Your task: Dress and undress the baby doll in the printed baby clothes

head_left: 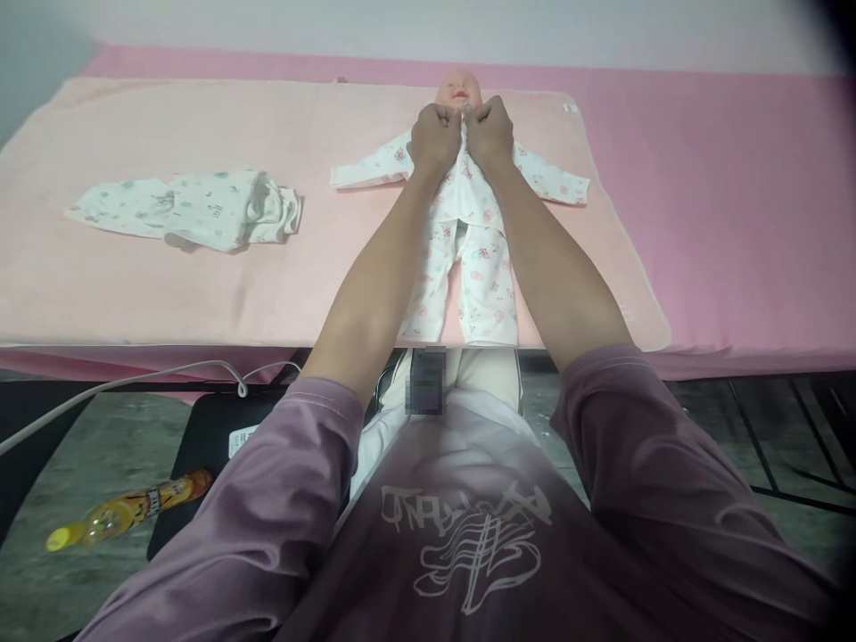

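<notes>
A baby doll (pixel 459 87) lies on its back, its head toward the far side of the bed. It wears a white printed baby jacket (pixel 465 201) with the sleeves spread out to both sides, and matching baby pants (pixel 490 276). At the jacket's neckline, just below the doll's chin, my left hand (pixel 434 138) is closed in a pinch on the collar edge. Opposite it, my right hand (pixel 490 134) pinches the other side of the collar. The fingertips nearly meet, and the exact bit of fabric or fastener between them is hidden.
A pale pink mat (pixel 201 303) lies over a brighter pink sheet (pixel 722 223). Folded white baby clothes (pixel 207 209) with a green print rest on the left. Below the bed edge are a white cable (pixel 134 385), a black chair (pixel 193 428) and a yellow-capped bottle (pixel 127 513).
</notes>
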The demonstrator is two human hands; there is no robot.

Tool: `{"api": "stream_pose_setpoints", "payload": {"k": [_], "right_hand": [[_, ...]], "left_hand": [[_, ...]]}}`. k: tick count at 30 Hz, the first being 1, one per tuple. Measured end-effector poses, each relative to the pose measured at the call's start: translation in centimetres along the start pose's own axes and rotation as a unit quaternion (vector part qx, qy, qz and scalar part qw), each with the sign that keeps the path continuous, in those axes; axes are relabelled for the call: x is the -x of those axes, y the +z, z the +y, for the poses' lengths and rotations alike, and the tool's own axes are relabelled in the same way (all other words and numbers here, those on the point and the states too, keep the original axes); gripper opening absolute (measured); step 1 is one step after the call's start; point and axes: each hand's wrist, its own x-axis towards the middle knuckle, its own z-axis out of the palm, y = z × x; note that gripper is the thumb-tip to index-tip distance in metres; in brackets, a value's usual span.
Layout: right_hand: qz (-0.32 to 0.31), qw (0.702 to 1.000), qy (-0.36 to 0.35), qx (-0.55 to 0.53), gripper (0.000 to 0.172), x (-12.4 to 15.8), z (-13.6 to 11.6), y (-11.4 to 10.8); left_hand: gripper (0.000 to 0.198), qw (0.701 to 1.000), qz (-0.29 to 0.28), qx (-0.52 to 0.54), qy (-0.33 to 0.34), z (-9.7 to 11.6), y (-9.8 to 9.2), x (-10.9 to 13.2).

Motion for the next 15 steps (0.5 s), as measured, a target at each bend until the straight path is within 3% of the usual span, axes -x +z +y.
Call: {"api": "stream_pose_setpoints", "payload": {"k": [3,10,15], "right_hand": [[0.003,1.0,-0.018,0.0,0.049,0.4,-0.1,-0.4],[0.022,0.998,-0.047,0.027,0.052,2.4,-1.1,-1.7],[0.022,0.997,-0.047,0.061,0.045,3.1,-1.9,-1.9]], "left_hand": [[0.031,0.996,0.073,-0.037,-0.036,0.5,0.2,0.4],[0.041,0.997,0.072,-0.031,-0.01,0.8,0.0,1.1],[0.033,0.997,0.07,-0.037,-0.008,0.5,-0.1,0.8]]}}
